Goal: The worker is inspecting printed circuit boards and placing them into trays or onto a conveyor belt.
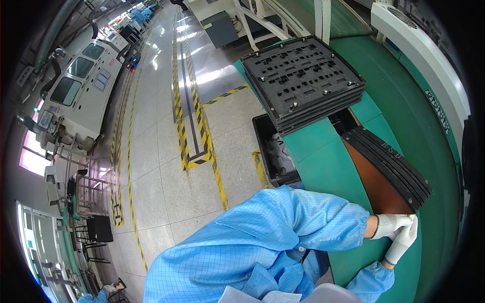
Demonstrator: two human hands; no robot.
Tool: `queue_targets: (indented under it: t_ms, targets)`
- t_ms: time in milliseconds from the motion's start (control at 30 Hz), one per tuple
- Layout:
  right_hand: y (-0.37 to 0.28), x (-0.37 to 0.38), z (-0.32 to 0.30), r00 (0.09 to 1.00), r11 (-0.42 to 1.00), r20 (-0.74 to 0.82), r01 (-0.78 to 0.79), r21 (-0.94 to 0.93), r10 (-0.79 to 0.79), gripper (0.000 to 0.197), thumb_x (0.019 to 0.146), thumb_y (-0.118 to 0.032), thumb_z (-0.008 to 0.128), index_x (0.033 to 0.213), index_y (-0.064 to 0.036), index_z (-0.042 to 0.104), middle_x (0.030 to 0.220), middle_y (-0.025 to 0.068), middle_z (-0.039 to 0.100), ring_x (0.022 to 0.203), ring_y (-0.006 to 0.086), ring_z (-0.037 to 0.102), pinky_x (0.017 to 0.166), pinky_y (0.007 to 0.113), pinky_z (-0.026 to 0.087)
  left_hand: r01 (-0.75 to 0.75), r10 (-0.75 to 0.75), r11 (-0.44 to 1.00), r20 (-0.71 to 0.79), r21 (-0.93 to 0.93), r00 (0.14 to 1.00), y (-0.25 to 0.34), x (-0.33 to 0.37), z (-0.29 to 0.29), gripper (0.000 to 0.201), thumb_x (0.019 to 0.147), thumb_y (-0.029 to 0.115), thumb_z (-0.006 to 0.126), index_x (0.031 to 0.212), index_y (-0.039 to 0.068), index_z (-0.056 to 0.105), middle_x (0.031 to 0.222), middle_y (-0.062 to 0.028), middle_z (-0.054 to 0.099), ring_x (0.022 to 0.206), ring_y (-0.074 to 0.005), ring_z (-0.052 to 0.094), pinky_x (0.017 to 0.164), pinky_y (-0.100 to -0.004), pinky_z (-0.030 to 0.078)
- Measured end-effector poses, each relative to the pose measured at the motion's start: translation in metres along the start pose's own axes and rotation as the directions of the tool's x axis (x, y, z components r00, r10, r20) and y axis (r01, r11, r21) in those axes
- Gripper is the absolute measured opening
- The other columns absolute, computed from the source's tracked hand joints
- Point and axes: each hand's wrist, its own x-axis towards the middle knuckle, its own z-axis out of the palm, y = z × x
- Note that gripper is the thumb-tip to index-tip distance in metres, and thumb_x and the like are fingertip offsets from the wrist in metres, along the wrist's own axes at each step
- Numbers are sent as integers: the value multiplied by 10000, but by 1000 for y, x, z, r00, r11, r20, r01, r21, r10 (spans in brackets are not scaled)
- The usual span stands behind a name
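Note:
My left hand (392,224), in a white glove, reaches across from the left to the near end of a group of black flat trays (389,164). The trays sit tilted on the green bench, with a smooth brown face (376,184) toward me. My right hand (404,242), also gloved in white, comes up from below and meets the left one; their fingertips overlap beside the trays' near corner. Both hands look closed, fingers pressed together. Whatever lies between them, if anything, is hidden.
A stack of black slotted trays (305,76) with small metal posts stands on the far part of the green bench (323,161). Below its left edge is a black bin (262,139) with pale items. A white machine housing (439,55) runs along the right. Yellow-black tape (214,182) marks the floor.

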Motion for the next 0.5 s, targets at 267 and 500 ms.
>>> queue_targets:
  t_ms: [267,500]
  targets:
    - [4,1,-1,1000,1000,2,-20,12,20,282,995,-120,405,1188,38,536,969,58,599,844,106,566,732,228,465,-17,16,1000,20,18,1000,-3,2,-1,390,915,322,460,1226,88,484,1166,-148,564,1079,-266,582,904,-413,488]
    - [2,0,0,999,999,-14,-28,21,28,284,998,-127,405,1190,38,534,972,60,599,849,110,570,738,230,469,-18,18,999,18,27,1000,-6,5,-2,368,908,311,433,1210,104,475,1138,-164,569,1058,-288,586,885,-442,490]
